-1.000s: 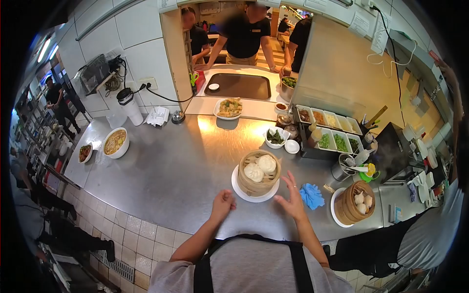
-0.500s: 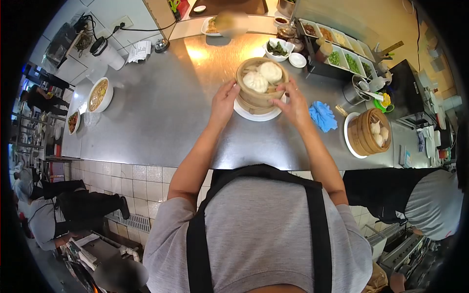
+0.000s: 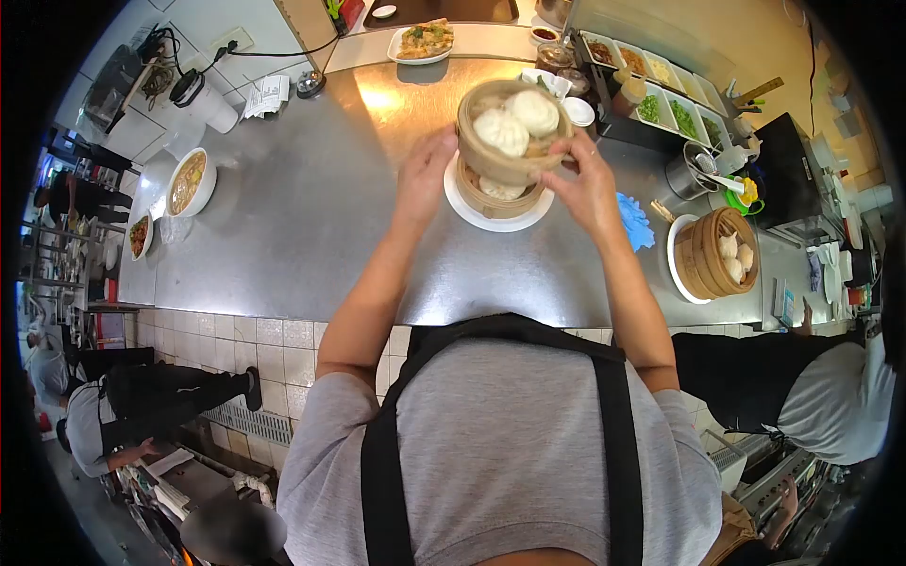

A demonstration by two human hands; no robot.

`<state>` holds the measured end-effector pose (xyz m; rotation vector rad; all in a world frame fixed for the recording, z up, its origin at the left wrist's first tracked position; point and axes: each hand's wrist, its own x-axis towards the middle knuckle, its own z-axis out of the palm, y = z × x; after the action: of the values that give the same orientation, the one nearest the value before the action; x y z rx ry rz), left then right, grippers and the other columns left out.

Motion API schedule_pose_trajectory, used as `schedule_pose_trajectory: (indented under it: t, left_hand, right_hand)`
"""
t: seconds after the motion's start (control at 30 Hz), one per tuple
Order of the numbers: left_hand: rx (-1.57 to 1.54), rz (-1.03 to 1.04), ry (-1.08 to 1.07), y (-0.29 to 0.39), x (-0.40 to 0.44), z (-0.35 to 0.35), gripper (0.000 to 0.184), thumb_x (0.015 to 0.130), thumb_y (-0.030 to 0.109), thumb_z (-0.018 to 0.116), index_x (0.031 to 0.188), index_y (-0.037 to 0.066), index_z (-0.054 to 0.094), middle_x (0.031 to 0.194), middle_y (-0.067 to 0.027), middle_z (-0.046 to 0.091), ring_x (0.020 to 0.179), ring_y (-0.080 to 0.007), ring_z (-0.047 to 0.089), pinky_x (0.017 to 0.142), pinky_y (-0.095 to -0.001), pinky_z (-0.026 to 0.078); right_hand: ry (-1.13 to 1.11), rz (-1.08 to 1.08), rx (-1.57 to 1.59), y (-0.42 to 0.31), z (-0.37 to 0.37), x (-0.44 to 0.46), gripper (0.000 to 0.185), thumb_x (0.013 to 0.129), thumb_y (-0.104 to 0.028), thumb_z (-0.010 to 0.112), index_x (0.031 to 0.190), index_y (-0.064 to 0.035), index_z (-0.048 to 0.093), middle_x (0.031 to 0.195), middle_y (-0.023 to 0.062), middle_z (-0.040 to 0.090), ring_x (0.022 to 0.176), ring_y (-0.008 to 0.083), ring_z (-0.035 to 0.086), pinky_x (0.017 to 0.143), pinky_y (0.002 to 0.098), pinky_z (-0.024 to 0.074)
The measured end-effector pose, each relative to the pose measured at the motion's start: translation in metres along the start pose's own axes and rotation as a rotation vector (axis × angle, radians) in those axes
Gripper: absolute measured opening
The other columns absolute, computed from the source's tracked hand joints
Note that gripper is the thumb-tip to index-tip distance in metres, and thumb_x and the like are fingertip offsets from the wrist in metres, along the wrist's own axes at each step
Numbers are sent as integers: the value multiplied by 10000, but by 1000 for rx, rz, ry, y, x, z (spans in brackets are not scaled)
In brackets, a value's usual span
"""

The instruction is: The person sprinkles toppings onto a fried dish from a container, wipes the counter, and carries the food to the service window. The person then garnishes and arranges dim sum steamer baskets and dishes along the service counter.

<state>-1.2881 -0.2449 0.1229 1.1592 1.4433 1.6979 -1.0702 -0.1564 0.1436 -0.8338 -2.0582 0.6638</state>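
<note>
My left hand [image 3: 423,184] and my right hand [image 3: 587,189] grip a round bamboo steamer basket [image 3: 495,171] from its two sides. Two white steamed buns [image 3: 502,133] lie inside it. The basket is raised and tilted above a second bamboo steamer [image 3: 479,202], whose far part it hides. In that lower steamer a pale bun [image 3: 501,191] shows at the front. A white plate [image 3: 494,224] carries the lower steamer on the steel counter.
To the right are a blue crumpled glove [image 3: 635,224] and stacked steamers [image 3: 708,253] with dumplings on a plate. Topping trays [image 3: 651,108] stand behind. A noodle bowl [image 3: 192,182] is at left, a plate of food [image 3: 423,42] at the back. Other people stand on both sides.
Both hands have lifted the upper steamer off the lower one and slightly away from me, uncovering the bun below. The blurred patch over the back plate is gone. The people at the sides have shifted.
</note>
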Motion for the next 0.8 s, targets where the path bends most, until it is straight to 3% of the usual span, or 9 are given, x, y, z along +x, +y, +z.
schedule_pose_trajectory:
  t: [0.03,0.07,0.2,0.4,0.43,0.5,0.57,0.67,0.8]
  left_hand:
    - [-37,-40,9,-14,-7,1,428,932,296,534,1184,-47,579,1199,-150,577,1139,-214,517,985,-302,369]
    - [-75,-78,17,-28,-13,4,419,934,289,533,1180,-47,581,1190,-146,583,1130,-209,522,981,-300,372]
    - [-75,-152,45,-52,-23,6,387,940,266,530,1155,-50,594,1168,-131,600,1102,-195,537,963,-293,384]
    - [263,-115,69,-106,-11,-14,330,920,204,527,1155,-20,592,980,-109,661,951,-195,607,864,-294,449]
    - [467,-25,65,-144,-5,-19,329,907,181,531,1168,-12,582,927,-98,669,876,-196,638,813,-293,478]
    - [447,-364,-160,-101,-12,-11,375,867,96,545,1228,-1,521,891,-110,662,718,-195,662,658,-301,537]
    - [127,-529,-178,-101,-17,0,450,846,3,526,1287,7,439,892,-133,653,580,-181,636,522,-289,555]
    - [-49,-559,-73,-108,-13,14,474,847,-40,496,1307,15,392,870,-134,635,581,-158,615,497,-278,566]
    - [-235,-590,152,-119,-1,32,378,863,-16,511,1225,4,402,766,-58,571,626,-158,608,609,-299,585]
  right_hand:
    - [-3,5,-6,7,5,-8,389,663,-131,807,958,-77,559,1220,196,532,948,276,610,778,339,509]
    - [-79,143,-5,11,9,-15,370,677,-80,794,961,-70,557,1241,154,535,1166,260,522,882,358,497]
    - [-84,113,-70,27,23,-33,367,694,-80,786,973,-76,548,1265,177,523,1336,337,340,891,384,488]
    - [-128,69,19,19,8,-37,454,736,-107,754,1147,-110,562,1337,187,462,1327,325,359,925,409,444]
    - [-57,39,-1,14,-10,-42,451,735,-103,749,1146,-106,565,1314,186,479,1296,329,392,943,407,431]
    - [70,-27,-30,1,-45,-53,445,732,-96,740,1144,-99,572,1270,185,514,1234,339,459,979,403,404]
    - [376,-4,-195,9,-88,-76,281,786,-59,662,1059,-47,597,1124,160,565,1069,303,546,907,383,433]
    - [765,58,-408,43,-166,-116,147,837,-44,583,982,-28,596,991,123,567,882,249,547,780,328,446]
    - [1189,328,-540,111,-251,-173,169,921,-92,514,1063,-22,573,1005,75,570,893,161,536,773,281,446]
